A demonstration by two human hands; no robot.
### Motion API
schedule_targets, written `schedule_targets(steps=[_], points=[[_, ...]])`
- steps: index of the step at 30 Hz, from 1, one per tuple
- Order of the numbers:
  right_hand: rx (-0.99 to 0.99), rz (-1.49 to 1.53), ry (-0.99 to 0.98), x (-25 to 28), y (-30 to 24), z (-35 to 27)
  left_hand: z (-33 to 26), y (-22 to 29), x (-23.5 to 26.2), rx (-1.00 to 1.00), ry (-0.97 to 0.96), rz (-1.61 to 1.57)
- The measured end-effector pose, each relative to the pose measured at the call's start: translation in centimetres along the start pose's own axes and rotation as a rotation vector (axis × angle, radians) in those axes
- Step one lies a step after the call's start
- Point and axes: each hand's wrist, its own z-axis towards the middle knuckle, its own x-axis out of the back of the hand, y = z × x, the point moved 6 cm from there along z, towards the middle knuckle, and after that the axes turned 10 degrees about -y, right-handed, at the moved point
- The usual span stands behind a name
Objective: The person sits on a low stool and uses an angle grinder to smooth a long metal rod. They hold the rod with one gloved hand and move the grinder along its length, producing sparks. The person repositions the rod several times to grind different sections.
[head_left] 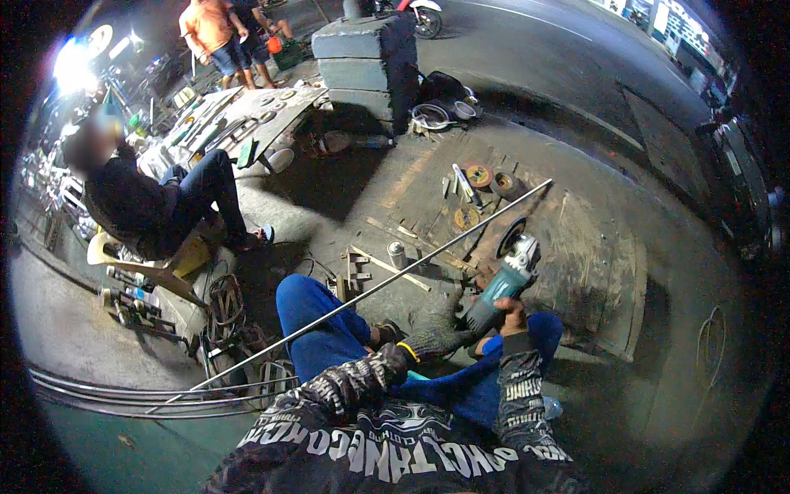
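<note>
Head view shows the gloved left hand [440, 329] clenched around a long, thin, springy-looking steel rod [370, 292] lying across the knees, best held near the cut, while the right hand [510, 313] clasps the heavy-looking teal angle grinder [502, 284] over the floor [592, 272].

The rod [370, 292] runs from seven o'clock to one o'clock across the knees. The grinder [504, 284] lies at its three o'clock side, the discs [480, 174] at twelve beyond it. The seated person [156, 206] is at nine o'clock.

Gloved left hand [438, 329] steadies rod [370, 292]; right hand [512, 314] grips angle grinder [504, 284].
</note>
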Motion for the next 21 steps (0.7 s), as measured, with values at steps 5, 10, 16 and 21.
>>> schedule_targets(steps=[5, 10, 16, 21], points=[[-0.031, 0.018, -0.221, -2.2, 0.6, -0.2, 0.1, -1.1, -3.8, 0.167, -0.250, -0.619], [-0.035, 0.090, -0.309, 0.5, 1.4, 1.5, 0.0, 1.4, -1.9, 0.277, -0.166, -0.308], [-0.023, 0.056, -0.079, 6.1, 2.4, 2.6, 1.5, 3.3, 0.5, 0.247, -0.045, -0.101], [0.076, 0.009, 0.037, 8.7, 2.3, 2.6, 2.5, 2.4, -0.9, 0.331, -0.030, -0.251]])
